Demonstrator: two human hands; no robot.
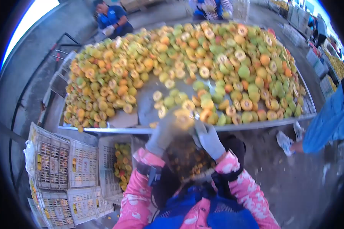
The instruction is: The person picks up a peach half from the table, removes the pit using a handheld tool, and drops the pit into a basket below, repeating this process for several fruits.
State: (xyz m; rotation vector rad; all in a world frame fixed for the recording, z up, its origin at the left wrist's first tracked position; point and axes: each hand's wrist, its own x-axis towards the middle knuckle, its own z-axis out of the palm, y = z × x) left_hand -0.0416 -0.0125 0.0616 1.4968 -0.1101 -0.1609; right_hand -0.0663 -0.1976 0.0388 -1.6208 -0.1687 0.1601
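Observation:
Halved yellow, green and orange fruit (103, 82) is heaped over a metal table (145, 101). At the table's near edge my gloved left hand (164, 129) is closed round a fruit piece (184, 119), which looks blurred. My gloved right hand (208, 139) is just right of that piece, its fingers bent round a small shiny metal tool (196, 115). Both hands are close together, in front of several loose halves. Below them, between the legs, is a dark container (191, 160) with small bits in it, partly hidden.
Stacked plastic crates (51, 164) stand at the lower left, beside an open crate with fruit (122, 162). Across the table are a person in blue (112, 19) and another person (212, 9). At the right, a person's leg (325, 122) and white shoes (284, 143) show.

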